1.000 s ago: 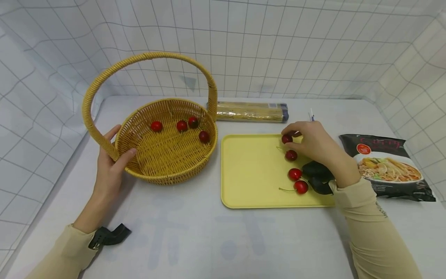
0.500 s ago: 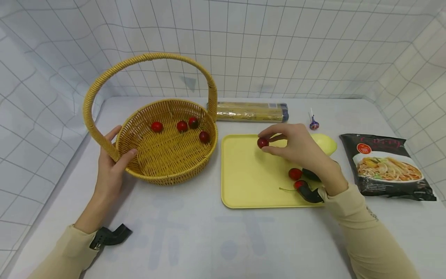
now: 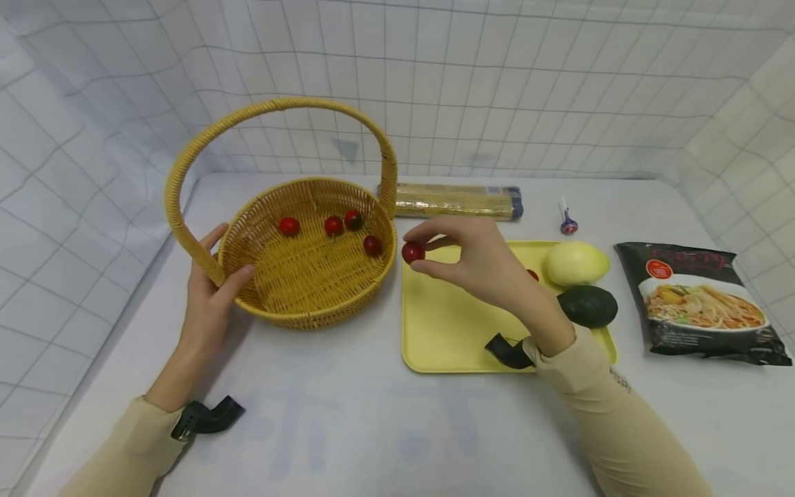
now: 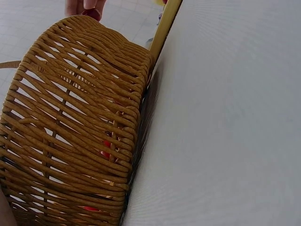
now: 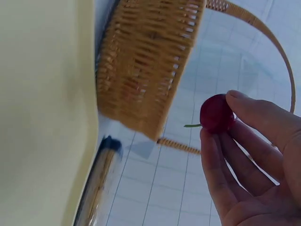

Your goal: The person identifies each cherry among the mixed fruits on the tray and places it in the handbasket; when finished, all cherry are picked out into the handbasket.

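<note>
My right hand [image 3: 478, 259] pinches a dark red cherry [image 3: 413, 252] between thumb and fingertips, close to the basket's right rim. A short green stem shows on this cherry [image 5: 217, 114] in the right wrist view. With the thumb over the rim and the fingers outside, my left hand [image 3: 211, 304] holds the left side of the yellow wicker basket [image 3: 310, 319], by the foot of its tall handle. Several red cherries [image 3: 333, 226] lie inside it. Beneath my right hand is a yellow tray [image 3: 435, 338]; part of a cherry [image 3: 532, 275] shows there, and my arm hides some of the tray.
A pale yellow-green fruit [image 3: 576, 264] and a dark green avocado-like fruit [image 3: 588, 306] lie at the tray's right. Behind are a wrapped noodle bundle [image 3: 456, 201] and a lollipop [image 3: 568, 224]. A black noodle packet [image 3: 702, 304] lies far right.
My right hand has lifted the cherry off the tray's right side and carried it left to the basket's rim. The left hand keeps its hold on the basket. The view has shifted slightly.
</note>
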`<action>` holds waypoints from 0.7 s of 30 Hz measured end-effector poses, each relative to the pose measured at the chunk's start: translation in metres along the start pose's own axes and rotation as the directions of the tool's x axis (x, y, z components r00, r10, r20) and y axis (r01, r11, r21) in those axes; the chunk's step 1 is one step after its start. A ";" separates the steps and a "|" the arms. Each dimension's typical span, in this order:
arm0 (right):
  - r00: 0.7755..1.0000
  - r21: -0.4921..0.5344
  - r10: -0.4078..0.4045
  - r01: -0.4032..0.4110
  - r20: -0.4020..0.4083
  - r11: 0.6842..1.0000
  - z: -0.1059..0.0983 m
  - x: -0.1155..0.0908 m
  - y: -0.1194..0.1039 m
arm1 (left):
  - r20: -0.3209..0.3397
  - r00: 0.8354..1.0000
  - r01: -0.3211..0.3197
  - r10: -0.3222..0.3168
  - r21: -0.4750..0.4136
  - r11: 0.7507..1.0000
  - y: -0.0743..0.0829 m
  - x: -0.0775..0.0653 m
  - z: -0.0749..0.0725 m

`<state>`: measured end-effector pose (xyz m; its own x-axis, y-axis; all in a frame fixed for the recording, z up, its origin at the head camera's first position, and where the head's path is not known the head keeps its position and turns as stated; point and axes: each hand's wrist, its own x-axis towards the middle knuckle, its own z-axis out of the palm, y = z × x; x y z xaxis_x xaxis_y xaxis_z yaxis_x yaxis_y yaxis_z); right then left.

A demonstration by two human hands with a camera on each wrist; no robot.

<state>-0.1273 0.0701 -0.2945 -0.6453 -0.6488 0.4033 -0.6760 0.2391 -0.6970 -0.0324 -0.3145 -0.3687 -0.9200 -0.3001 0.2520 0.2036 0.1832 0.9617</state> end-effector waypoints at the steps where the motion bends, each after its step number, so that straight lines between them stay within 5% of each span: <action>1: 1.000 0.005 -0.011 0.011 -0.006 1.000 0.003 0.003 -0.002 | 0.001 1.000 0.001 -0.001 0.003 1.000 0.000 0.000 0.000; 12: 0.992 0.095 -0.080 0.089 -0.097 0.991 0.050 0.010 -0.009 | -0.009 1.000 0.015 -0.014 0.020 1.000 0.004 -0.001 -0.006; 21: 0.996 0.052 -0.069 0.072 -0.064 0.996 0.057 0.007 -0.009 | 0.018 1.000 0.002 -0.004 0.074 0.997 -0.001 0.001 -0.003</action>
<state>-0.1053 0.0226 -0.3193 -0.6187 -0.6162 0.4874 -0.7015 0.1538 -0.6959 -0.0324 -0.3178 -0.3690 -0.9267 -0.2836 0.2466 0.1763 0.2512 0.9517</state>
